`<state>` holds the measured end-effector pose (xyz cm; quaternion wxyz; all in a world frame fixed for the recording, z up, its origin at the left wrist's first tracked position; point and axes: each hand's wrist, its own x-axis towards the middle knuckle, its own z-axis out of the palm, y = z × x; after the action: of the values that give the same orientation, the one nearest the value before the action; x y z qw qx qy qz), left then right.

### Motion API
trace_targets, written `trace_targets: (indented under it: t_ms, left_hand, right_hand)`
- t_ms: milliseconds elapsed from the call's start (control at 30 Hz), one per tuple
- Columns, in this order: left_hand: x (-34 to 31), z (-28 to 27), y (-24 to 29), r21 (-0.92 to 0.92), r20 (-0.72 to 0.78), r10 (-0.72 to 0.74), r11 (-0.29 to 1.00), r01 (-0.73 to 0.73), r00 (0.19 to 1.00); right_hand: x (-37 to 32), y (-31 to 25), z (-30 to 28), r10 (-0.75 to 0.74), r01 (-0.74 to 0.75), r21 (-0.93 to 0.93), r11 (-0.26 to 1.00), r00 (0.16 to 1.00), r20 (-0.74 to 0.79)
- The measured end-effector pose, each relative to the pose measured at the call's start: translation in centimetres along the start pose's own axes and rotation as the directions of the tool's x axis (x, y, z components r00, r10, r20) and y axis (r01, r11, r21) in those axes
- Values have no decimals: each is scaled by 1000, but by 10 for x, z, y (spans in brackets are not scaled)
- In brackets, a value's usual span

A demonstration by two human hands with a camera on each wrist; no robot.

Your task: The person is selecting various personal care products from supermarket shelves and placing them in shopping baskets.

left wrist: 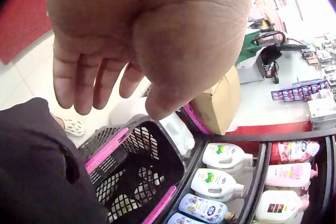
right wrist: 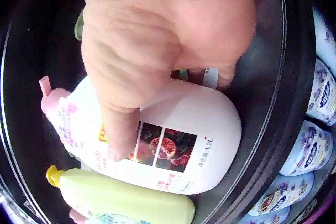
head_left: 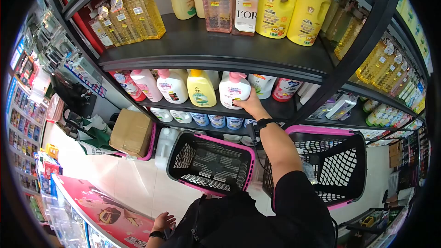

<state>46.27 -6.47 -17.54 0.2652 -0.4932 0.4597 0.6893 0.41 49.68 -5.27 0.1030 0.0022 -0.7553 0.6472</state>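
Note:
My right hand point(head_left: 250, 104) grips a white pump bottle point(head_left: 234, 91) with a pink pump top on the middle shelf. In the right wrist view the thumb lies across the front of the white bottle point(right wrist: 210, 129), near its pomegranate picture, while the other fingers go behind it, partly hidden. A yellow-green bottle point(head_left: 201, 89) with a yellow cap stands just left of it. Low by my body, the left hand point(head_left: 164, 222) hangs with nothing in it; its fingers look loose and nearly straight in the left wrist view, where the palm point(left wrist: 152, 29) shows.
Two black baskets with pink rims stand on the floor, a left basket point(head_left: 211, 160) and a right basket point(head_left: 321, 165). A cardboard box point(head_left: 132, 132) and a white jug point(head_left: 166, 147) are at the left. Yellow bottles point(head_left: 308, 11) line the upper shelf point(head_left: 183, 41).

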Motion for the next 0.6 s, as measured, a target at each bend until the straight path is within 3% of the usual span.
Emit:
trace_targets:
  t_ms: [100,167,233,267,367,400,433,500,567,600]
  left_hand:
    - [50,-64,-41,-147,171,-143,975,169,975]
    - [16,-46,-37,110,93,-12,994,1,996]
    - [-21,-14,-21,443,146,175,868,-223,974]
    - [24,-44,-43,278,25,91,956,-94,996]
    - [36,-46,-24,115,185,-129,987,109,974]
    - [53,-54,-21,165,152,-148,979,122,977]
    - [64,-60,-16,198,159,-130,975,97,979]
    - [92,-55,-10,253,198,-94,967,42,976]
    - [108,-46,-5,568,273,239,742,-357,932]
    - [112,-45,-4,458,248,101,864,-208,964]
  right_hand:
    - [0,-22,1,-16,17,17,1000,1000,-4]
    - [3,-24,-1,-62,62,19,998,998,-27]
    - [6,-29,-2,-104,103,-44,994,994,-30]
    - [9,-21,-2,-137,135,-60,989,990,-33]
    - [-5,-24,-9,-139,139,-5,990,990,-11]
    - [-24,-50,-14,-123,123,-33,992,992,-2]
    - [-26,-28,-16,-86,88,-103,991,996,21]
    - [-56,-45,-38,-74,102,-352,931,993,91]
    - [-93,-78,-75,200,-98,-333,938,936,290]
    - [-108,-76,-97,181,-53,-329,943,911,371]
